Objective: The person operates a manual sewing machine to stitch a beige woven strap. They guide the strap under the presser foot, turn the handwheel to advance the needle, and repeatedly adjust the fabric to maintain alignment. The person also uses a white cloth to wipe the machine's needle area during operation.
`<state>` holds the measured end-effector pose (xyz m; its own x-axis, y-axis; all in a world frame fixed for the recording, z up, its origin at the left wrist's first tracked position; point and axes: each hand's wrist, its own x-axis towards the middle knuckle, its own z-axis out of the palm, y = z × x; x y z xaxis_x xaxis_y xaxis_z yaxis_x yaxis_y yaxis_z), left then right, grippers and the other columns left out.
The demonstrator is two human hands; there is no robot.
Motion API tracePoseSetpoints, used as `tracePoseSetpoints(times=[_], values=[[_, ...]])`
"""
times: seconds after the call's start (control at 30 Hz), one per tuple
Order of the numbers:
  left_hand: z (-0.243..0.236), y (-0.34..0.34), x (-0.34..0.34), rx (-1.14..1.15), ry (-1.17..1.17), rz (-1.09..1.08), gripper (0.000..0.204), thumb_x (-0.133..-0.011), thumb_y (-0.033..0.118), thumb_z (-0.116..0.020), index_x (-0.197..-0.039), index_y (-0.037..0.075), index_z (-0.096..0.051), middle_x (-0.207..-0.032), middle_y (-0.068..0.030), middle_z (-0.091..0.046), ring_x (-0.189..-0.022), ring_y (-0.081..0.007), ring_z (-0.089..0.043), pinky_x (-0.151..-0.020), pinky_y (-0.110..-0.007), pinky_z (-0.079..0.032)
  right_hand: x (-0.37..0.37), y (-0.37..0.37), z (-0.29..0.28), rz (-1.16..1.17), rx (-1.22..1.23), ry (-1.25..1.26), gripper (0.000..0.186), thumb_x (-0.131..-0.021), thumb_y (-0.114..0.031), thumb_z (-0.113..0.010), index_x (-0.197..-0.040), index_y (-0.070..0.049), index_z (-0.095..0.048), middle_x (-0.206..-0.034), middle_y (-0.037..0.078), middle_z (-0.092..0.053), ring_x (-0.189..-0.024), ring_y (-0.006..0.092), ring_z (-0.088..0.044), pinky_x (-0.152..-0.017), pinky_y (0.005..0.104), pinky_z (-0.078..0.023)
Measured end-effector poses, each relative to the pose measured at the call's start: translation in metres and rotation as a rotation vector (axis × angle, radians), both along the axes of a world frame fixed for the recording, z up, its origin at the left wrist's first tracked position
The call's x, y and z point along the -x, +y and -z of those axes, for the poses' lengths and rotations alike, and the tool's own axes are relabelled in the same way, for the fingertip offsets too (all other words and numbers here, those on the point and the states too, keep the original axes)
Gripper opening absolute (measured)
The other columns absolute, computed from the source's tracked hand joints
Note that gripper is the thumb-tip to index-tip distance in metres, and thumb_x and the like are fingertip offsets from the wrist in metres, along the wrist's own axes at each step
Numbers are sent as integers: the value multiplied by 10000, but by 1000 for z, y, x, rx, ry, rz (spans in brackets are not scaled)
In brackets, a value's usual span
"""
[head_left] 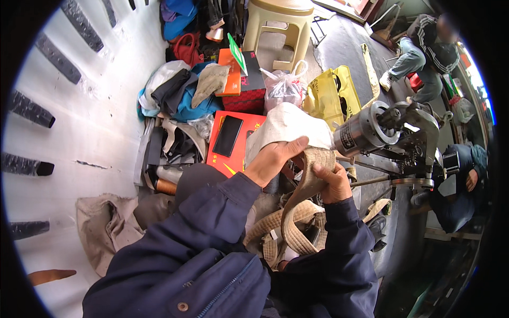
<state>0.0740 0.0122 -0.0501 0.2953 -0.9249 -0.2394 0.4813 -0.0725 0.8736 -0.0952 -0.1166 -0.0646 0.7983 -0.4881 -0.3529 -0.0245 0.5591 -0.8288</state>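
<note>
The right hand [337, 184] was pinching a long tan strap [309, 185]. Its thumb pressed on the front of the strap, and its other fingers curled in behind. The strap was wide and bumpy, and it lay just to the left of that hand, touching it.

The left hand [273, 160] was closed on the lower edge of a white cloth [289, 124], with its thumb on top. The top of the strap was right beside that thumb, against the cloth. I could not tell if the strap and the cloth were joined. Most of the left fingers were hidden underneath.

Under the hands, the strap hung down and made big loops between the two dark blue sleeves [344, 233].

A shiny metal machine [363, 132] stood just to the right of the cloth. To the left, a black phone [228, 135] lay on a flat red box [216, 165]. A yellow bag [335, 95] sat behind the cloth.
</note>
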Motion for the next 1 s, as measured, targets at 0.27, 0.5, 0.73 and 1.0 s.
tracePoseSetpoints(times=[0.27, 0.5, 0.73, 1.0], values=[[3, 4, 12, 12, -103, -146, 337, -877, 120, -712, -1166, -29, -622, -1087, -82, -669, -973, -147, -611, -885, -301, -478, -1, 3, -3, 25, 31, 25, 327, -865, -61, -718, -1166, 29, -625, -1040, 109, -703, -872, 202, -695, -801, 341, -568], [15, -20, 16, 176, -294, -415, 230, -861, 41, -708, -1078, -26, -675, -1029, -50, -699, -922, -136, -646, -804, -265, -502, -4, 9, -8, 62, 98, 106, 312, -841, -31, -738, -1136, 17, -648, -1008, 78, -708, -826, 171, -686, -771, 304, -559], [9, -26, 17, 55, 39, -383, 257, -849, 95, -733, -1098, 46, -697, -1029, -19, -700, -873, -104, -648, -642, -260, -524, -5, 9, -4, 41, 180, 123, 251, -867, -50, -705, -1111, 0, -674, -988, 60, -715, -816, 143, -681, -753, 284, -549], [20, -31, 15, 26, -72, -387, 229, -885, 104, -690, -1095, 14, -675, -1007, -25, -688, -838, -76, -631, -629, -229, -502, -5, 7, -8, 15, 139, 127, 230, -872, -74, -699, -1094, -11, -689, -943, 55, -715, -780, 139, -676, -710, 273, -541]])
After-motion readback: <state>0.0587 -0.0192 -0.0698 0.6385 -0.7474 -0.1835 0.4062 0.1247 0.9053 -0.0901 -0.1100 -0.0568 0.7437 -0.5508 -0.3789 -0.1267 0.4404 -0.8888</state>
